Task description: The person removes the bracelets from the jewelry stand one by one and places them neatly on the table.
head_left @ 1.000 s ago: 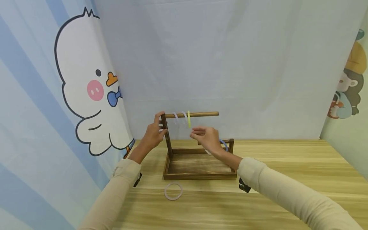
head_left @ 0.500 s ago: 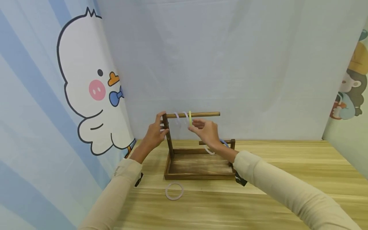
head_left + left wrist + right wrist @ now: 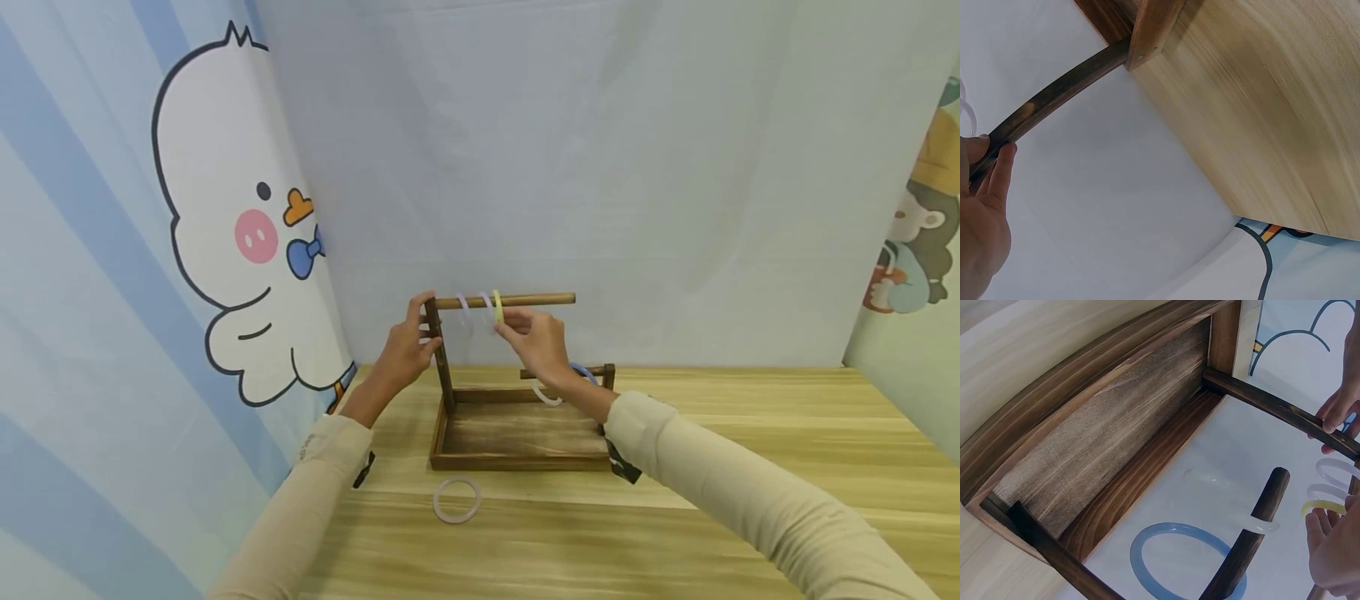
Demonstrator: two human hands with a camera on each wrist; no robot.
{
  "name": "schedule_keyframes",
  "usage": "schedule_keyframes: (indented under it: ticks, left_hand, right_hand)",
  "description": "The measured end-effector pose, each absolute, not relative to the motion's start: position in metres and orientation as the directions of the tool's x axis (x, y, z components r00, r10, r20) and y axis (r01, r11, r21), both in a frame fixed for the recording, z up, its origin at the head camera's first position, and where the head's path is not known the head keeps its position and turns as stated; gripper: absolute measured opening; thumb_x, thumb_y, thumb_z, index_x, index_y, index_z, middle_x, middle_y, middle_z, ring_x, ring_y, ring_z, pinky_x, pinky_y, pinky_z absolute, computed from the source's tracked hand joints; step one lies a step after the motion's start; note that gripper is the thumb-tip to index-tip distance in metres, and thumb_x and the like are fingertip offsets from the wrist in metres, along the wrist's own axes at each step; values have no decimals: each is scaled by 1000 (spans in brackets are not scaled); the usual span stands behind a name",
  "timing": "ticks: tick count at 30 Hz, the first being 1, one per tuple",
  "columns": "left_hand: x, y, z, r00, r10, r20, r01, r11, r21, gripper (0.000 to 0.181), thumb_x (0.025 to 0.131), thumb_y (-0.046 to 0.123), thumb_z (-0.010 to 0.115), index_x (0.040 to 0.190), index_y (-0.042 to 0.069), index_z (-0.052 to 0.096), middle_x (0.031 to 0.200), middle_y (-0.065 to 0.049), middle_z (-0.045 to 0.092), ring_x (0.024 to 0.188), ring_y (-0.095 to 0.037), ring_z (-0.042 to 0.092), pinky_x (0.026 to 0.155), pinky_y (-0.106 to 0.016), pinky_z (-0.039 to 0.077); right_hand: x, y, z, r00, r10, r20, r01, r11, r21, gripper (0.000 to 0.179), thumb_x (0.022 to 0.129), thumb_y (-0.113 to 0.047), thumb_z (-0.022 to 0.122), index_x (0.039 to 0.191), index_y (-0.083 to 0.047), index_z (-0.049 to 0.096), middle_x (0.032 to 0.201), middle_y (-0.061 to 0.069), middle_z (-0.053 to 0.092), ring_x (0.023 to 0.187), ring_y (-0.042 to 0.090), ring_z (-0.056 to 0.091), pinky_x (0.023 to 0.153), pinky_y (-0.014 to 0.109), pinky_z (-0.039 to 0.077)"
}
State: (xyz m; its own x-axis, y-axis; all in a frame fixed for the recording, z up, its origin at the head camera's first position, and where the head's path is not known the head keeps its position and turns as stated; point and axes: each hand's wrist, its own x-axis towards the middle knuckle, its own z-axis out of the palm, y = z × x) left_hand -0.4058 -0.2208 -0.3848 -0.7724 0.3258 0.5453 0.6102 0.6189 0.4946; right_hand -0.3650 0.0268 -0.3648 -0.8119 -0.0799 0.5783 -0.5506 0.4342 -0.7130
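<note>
A wooden jewelry stand has a tall post (image 3: pixel 443 367) at its left, and my left hand (image 3: pixel 401 350) grips this near the top. In the left wrist view the thumb and fingers (image 3: pixel 1002 172) lie on either side of the wood. From the post, the upper bar (image 3: pixel 543 298) runs right, bearing a yellow bangle (image 3: pixel 498 298) and two pale lilac bangles, one nearer the post (image 3: pixel 464 310) and one beside the yellow (image 3: pixel 487 302). My right hand (image 3: pixel 546 346) pinches the yellow bangle between thumb and fingertips; the right wrist view shows its fingers (image 3: pixel 1315 528) against that bangle.
Below right, a shorter bar (image 3: pixel 528 374) carries a white bangle (image 3: pixel 551 402) and a blue bangle (image 3: pixel 585 372), partly behind my right forearm. The stand's base is a shallow tray (image 3: pixel 517 462). A pale pink bangle (image 3: pixel 456 522) lies on the table before it.
My right hand has risen from just below the yellow bangle and taken hold of it. My left hand stays at the post, and the view has shifted slightly.
</note>
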Motion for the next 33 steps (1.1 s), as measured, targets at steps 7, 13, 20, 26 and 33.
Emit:
schedule_keyframes:
  ticks: [7, 13, 20, 26, 33]
  left_hand:
    - [-404, -221, -385, -771, 332, 543, 612, 620, 491, 77, 95, -11, 68, 156, 12, 25, 127, -34, 63, 106, -45, 72, 88, -47, 64]
    - [-405, -222, -385, -769, 328, 548, 613, 623, 486, 77, 95, -10, 68, 156, 12, 25, 127, -34, 63, 105, -45, 72, 87, -47, 64]
    - [-405, -221, -384, -774, 328, 541, 610, 614, 501, 77, 96, -11, 67, 156, 12, 25, 128, -33, 63, 106, -45, 72, 88, -47, 64]
    - [-403, -221, -382, -772, 331, 542, 613, 611, 501, 76, 95, -12, 67, 155, 9, 25, 128, -33, 63, 107, -46, 71, 89, -47, 63]
    - [-402, -221, -383, -770, 330, 546, 615, 610, 499, 76, 95, -11, 68, 155, 10, 26, 127, -32, 64, 105, -46, 72, 89, -47, 63]
  right_hand:
    - [-367, 34, -365, -830, -77, 552, -526, 436, -730, 28, 101, -10, 70, 123, 6, 72, 109, 21, 76, 102, 34, 75, 88, 37, 64]
    - [-369, 43, -364, -842, -70, 536, -509, 434, -743, 28, 101, -12, 70, 124, 5, 72, 110, 20, 76, 104, 34, 75, 90, 42, 63]
    - [-368, 50, -362, -836, -86, 542, -519, 445, -730, 29, 101, -11, 69, 124, 6, 72, 108, 20, 77, 104, 34, 75, 90, 42, 63]
    - [-366, 55, -359, -804, -126, 581, -570, 441, -693, 30, 101, -8, 69, 126, 10, 69, 105, 22, 77, 95, 35, 77, 78, 44, 66]
    - [-361, 64, -357, -816, -132, 563, -559, 431, -709, 31, 102, -8, 68, 127, 11, 68, 104, 24, 76, 87, 35, 77, 73, 41, 66]
